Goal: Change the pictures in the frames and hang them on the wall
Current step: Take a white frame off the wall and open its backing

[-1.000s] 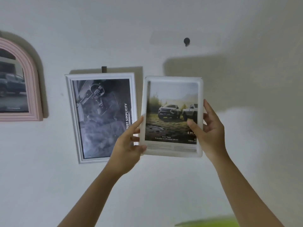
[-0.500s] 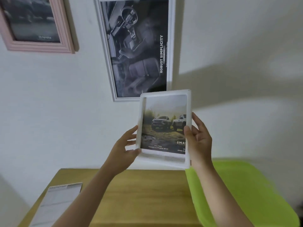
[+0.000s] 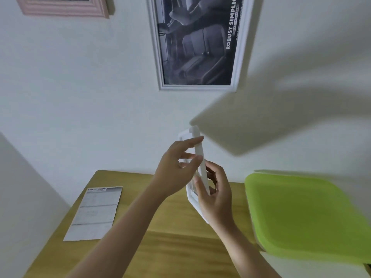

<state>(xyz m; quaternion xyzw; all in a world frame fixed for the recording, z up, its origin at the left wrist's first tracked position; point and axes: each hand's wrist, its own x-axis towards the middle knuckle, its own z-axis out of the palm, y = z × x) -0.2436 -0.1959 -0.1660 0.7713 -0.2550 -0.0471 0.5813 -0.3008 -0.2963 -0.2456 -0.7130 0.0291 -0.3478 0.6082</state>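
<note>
2 hands (image 3: 176, 173) (image 3: 215, 194) grip white frame (image 3: 200, 165) edge-on | wooden table (image 3: 170, 247) | white wall (image 3: 80, 97)

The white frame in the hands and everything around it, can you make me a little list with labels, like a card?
held thing: white frame, turned edge-on to the camera
left hand: fingers on the frame's upper edge
right hand: grips the frame lower down
below: wooden table
on table: printed sheet headed SPECIFICATION
at right: green lid
on wall: white-framed car-seat picture, pink frame
</note>
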